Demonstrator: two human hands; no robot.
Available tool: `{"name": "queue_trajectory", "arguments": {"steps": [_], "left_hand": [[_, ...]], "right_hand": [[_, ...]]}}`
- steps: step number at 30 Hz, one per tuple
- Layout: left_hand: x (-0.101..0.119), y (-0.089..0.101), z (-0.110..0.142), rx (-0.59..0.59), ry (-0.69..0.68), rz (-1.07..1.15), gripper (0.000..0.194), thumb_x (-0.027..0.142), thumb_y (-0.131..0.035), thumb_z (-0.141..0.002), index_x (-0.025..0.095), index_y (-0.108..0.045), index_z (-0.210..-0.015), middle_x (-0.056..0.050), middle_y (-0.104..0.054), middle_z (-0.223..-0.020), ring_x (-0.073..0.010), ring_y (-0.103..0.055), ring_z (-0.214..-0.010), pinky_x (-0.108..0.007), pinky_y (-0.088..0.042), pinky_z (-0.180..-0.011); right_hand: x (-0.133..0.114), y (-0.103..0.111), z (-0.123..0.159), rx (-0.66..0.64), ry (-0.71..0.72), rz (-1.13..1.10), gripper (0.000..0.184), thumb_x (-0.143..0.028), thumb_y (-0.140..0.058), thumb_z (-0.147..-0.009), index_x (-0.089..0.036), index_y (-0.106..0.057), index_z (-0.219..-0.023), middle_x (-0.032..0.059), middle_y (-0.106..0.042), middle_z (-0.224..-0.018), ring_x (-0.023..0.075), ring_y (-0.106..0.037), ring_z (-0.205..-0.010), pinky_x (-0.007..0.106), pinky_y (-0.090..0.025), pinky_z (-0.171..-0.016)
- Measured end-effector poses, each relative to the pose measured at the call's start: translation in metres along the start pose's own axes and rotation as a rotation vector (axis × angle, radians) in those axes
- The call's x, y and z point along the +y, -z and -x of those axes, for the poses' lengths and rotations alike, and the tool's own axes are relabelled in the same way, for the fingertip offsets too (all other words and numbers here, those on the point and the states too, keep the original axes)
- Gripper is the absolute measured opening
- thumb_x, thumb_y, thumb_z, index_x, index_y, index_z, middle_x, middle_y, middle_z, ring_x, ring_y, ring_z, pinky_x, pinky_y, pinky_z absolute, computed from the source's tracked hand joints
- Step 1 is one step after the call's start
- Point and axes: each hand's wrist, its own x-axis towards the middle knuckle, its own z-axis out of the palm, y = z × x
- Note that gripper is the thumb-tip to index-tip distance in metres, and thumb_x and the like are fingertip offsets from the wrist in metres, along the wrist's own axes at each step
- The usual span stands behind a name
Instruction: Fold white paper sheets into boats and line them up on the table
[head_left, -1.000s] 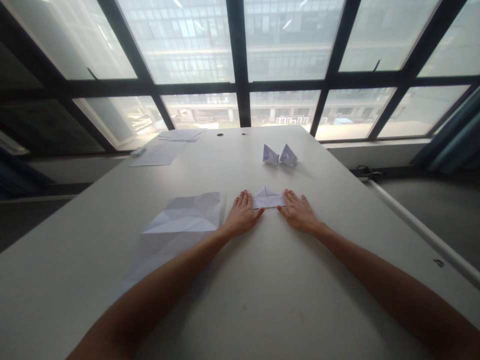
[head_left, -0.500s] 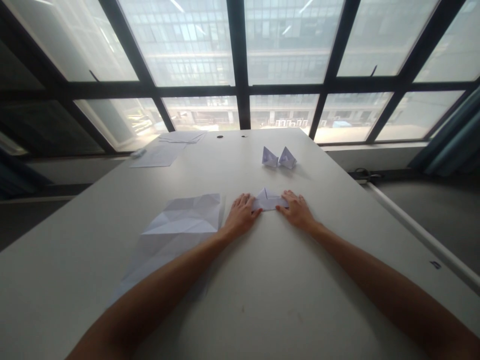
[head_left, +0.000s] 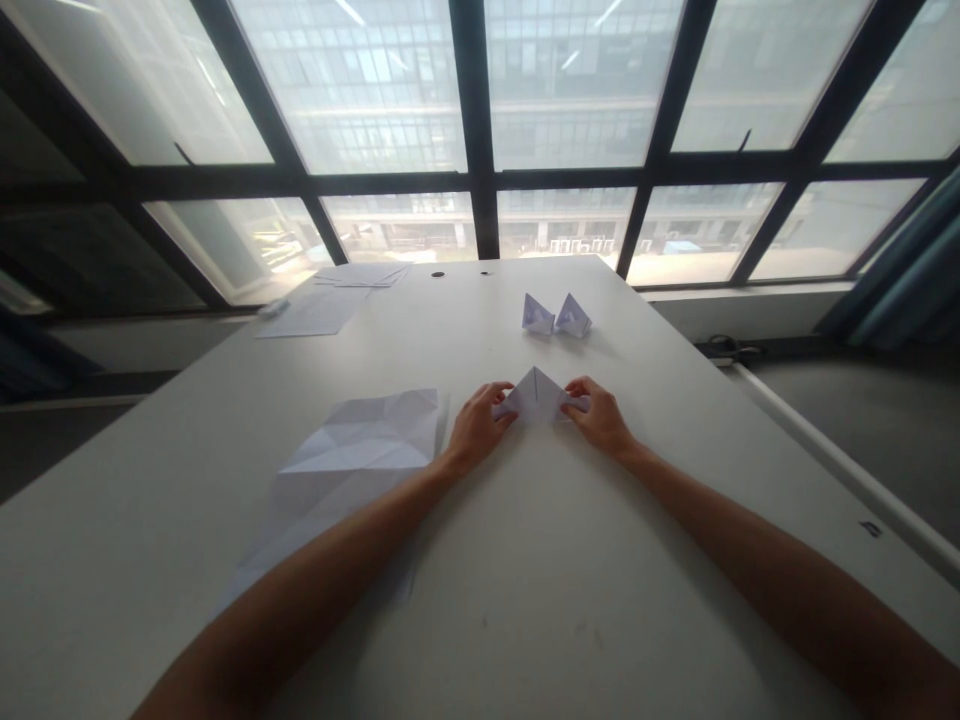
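Hidden or unclear: both ends of the folded paper [head_left: 536, 393] lie partly behind fingers, and its lower edge blends into the pale bench [head_left: 517, 570]. We lose part of the creased sheet [head_left: 360, 435] behind the left forearm [head_left: 341, 540]; whether the two touch, we cannot tell. Both forearms are cut off at the frame's lower edges. A small pale object [head_left: 272, 309] at the bench's far left edge is too blurred for us to identify.

Materials and shapes: we list the folded paper as white, peaked, with a dark central slit running down from its tip. Beyond it stand two pointed paper forms, a left one [head_left: 538, 316] and a right one [head_left: 574, 317], just beside each other. The creased sheet is thin, crossed by fold lines. Flat sheets [head_left: 307, 315] lie overlapping farther off.

Pose: the left grip [head_left: 478, 428] and right grip [head_left: 602, 415] each pinch one end of the folded paper between thumb and fingers, midway between the bare forearms, wrists low over the bench.
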Motion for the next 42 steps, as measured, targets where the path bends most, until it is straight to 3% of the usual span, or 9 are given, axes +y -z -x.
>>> {"name": "queue_trajectory", "arguments": {"steps": [6,11,13,16,19,22,27,32,42], "left_hand": [[0.004,-0.003,-0.003,0.085,0.053,0.29,0.03,0.02,-0.069,-0.081,0.022,-0.067,-0.11,0.0,-0.066,-0.089,-0.0126,-0.062,-0.071,-0.024,-0.05,-0.069],[0.002,-0.002,-0.007,0.21,0.16,0.577,0.035,0.029,-0.075,-0.078,0.02,-0.065,-0.11,0.0,-0.062,-0.09,-0.0117,-0.063,-0.073,-0.021,-0.049,-0.065],[0.001,-0.001,-0.008,0.248,0.185,0.652,0.036,0.033,-0.078,-0.076,0.019,-0.065,-0.108,-0.001,-0.062,-0.092,-0.0122,-0.063,-0.076,-0.022,-0.05,-0.067],[0.004,0.001,-0.007,0.237,0.168,0.717,0.036,0.034,-0.082,-0.073,0.019,-0.067,-0.102,-0.001,-0.064,-0.093,-0.0135,-0.064,-0.082,-0.025,-0.052,-0.075],[0.011,0.0,-0.004,0.101,0.15,0.758,0.035,0.037,-0.083,-0.074,0.018,-0.067,-0.098,-0.003,-0.067,-0.093,-0.0146,-0.065,-0.081,-0.026,-0.054,-0.073],[0.014,-0.003,-0.001,0.009,0.124,0.741,0.036,0.038,-0.081,-0.077,0.019,-0.066,-0.104,-0.006,-0.069,-0.1,-0.0176,-0.067,-0.086,-0.03,-0.056,-0.075],[0.006,-0.009,-0.003,0.164,0.041,0.599,0.039,0.034,-0.083,-0.076,0.022,-0.065,-0.108,-0.009,-0.061,-0.123,-0.0221,-0.065,-0.108,-0.037,-0.056,-0.09],[0.0,-0.013,-0.003,0.109,0.046,0.632,0.023,0.036,-0.076,-0.083,0.017,-0.065,-0.087,-0.009,-0.06,-0.12,-0.0174,-0.067,-0.095,-0.036,-0.059,-0.084],[0.007,-0.009,-0.001,0.176,-0.065,0.511,0.015,0.028,-0.075,-0.083,0.017,-0.066,-0.079,-0.007,-0.059,-0.112,-0.0147,-0.064,-0.09,-0.031,-0.058,-0.083]], "right_hand": [[-0.001,0.004,-0.006,0.164,0.068,-0.089,0.029,-0.036,-0.073,-0.078,-0.022,-0.065,-0.102,0.006,-0.067,-0.099,0.0238,-0.063,-0.094,0.041,-0.05,-0.087],[-0.003,0.008,-0.012,0.343,-0.272,-0.479,0.062,-0.052,-0.082,-0.068,-0.023,-0.059,-0.118,0.0083,-0.063,-0.116,0.0189,-0.063,-0.085,0.031,-0.053,-0.067],[-0.01,0.006,-0.009,0.252,-0.452,-0.722,0.059,-0.052,-0.083,-0.066,-0.025,-0.06,-0.113,0.0056,-0.065,-0.112,0.0132,-0.062,-0.072,0.025,-0.051,-0.057],[-0.027,-0.002,0.001,-0.101,-0.597,-0.957,0.044,-0.044,-0.088,-0.065,-0.023,-0.067,-0.097,0.0038,-0.071,-0.1,0.0107,-0.064,-0.066,0.02,-0.05,-0.052],[-0.039,-0.009,0.01,-0.278,-0.589,-1.035,0.036,-0.034,-0.092,-0.06,-0.02,-0.071,-0.086,0.0021,-0.073,-0.085,0.0121,-0.067,-0.066,0.021,-0.053,-0.055],[-0.041,-0.012,0.011,-0.194,-0.592,-1.059,0.035,-0.03,-0.093,-0.057,-0.018,-0.072,-0.082,0.0014,-0.073,-0.077,0.013,-0.066,-0.064,0.023,-0.056,-0.058],[-0.034,-0.014,0.005,0.012,-0.574,-1.11,0.036,-0.027,-0.094,-0.056,-0.021,-0.07,-0.083,-0.0019,-0.073,-0.082,0.0135,-0.068,-0.071,0.029,-0.061,-0.074],[-0.032,-0.016,0.004,0.063,-0.524,-1.127,0.037,-0.026,-0.093,-0.057,-0.022,-0.07,-0.086,-0.003,-0.073,-0.086,0.0146,-0.068,-0.076,0.033,-0.063,-0.082],[-0.029,-0.017,0.003,0.121,-0.503,-1.079,0.038,-0.028,-0.093,-0.057,-0.022,-0.069,-0.087,-0.0023,-0.074,-0.088,0.0164,-0.07,-0.08,0.037,-0.064,-0.085]]}}
